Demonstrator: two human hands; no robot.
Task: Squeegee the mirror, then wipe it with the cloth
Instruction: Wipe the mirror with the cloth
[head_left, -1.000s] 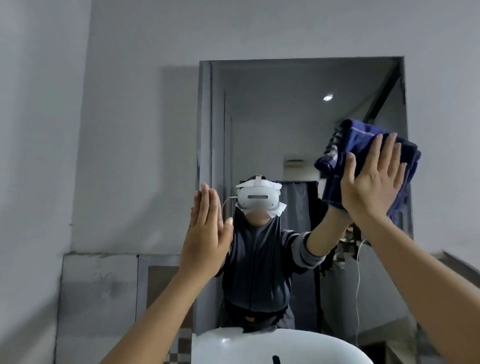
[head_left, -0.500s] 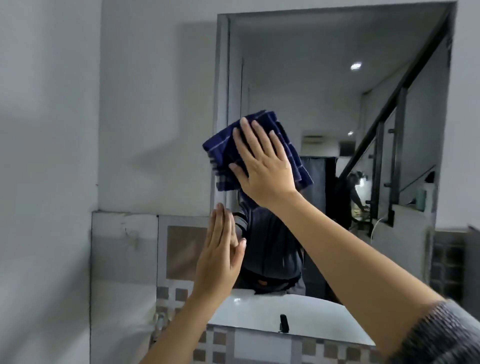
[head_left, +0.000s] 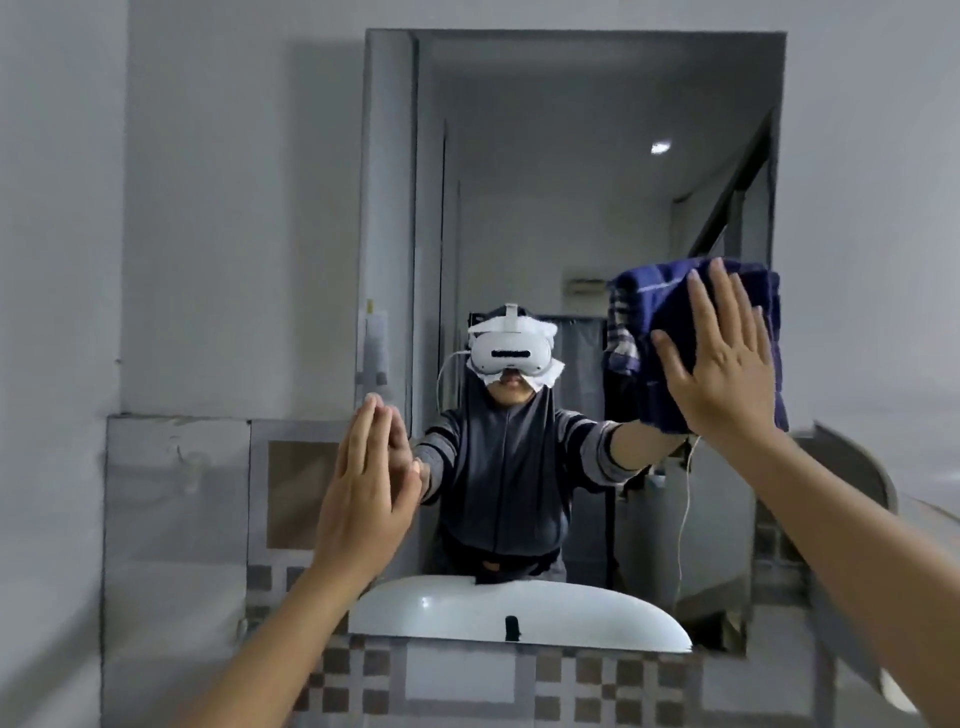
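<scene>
Blue cloth under flat, spread right hand at mirror right edge; left hand flat, empty, braces left edge. Keep pressure even, overlap strokes.

I can read no text, label, brand, number or sign anywhere in my view. The white headset reflected in the mirror shows only a dark slot across its front, no lettering I can make out. The blue cloth carries pale woven stripes and a check pattern, not writing. A small pale strip on the mirror's left edge is too blurred for me to tell whether anything is printed on it.
</scene>
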